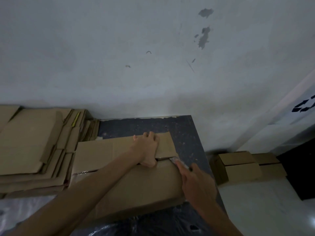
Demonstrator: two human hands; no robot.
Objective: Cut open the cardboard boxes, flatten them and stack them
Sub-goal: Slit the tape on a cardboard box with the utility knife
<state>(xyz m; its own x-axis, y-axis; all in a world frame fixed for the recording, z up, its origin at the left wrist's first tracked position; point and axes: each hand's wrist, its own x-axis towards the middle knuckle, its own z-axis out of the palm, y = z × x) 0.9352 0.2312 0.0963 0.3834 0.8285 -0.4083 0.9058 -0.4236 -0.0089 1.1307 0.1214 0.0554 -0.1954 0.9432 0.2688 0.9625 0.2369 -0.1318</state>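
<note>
**Blade at the seam, bracing hand in its path**

The cardboard box (133, 184) lay on the dark table (187, 133), just right of the stack of flattened cardboard (30, 142) and near the wall. The left hand (146, 147) pressed down on the far flap (105, 149) with its fingers spread. Its heel sat right at the centre seam (162, 158). Whether the fingertips hooked over the flap's far edge could not be told. The right hand (196, 181) gripped a cutter (180, 163), its tip at the right end of that seam.

The main hazard looked to be the left hand's position. If the cut ran leftward along the seam, the blade would likely travel straight toward the heel of that hand, so a sudden slip through tape could reach skin. Moving the bracing hand farther onto the flap, away from the seam, would probably lower that risk.

Too deep a stroke might score the flaps or the table beneath. A shallow or skewed one might tear the tape raggedly and leave the flaps stuck. Pressing only on the far flap might also let the near side lift or the box skid to the left against the stack. More unopened boxes (238, 166) waited on the floor to the right, so most of the task appeared to remain.
</note>
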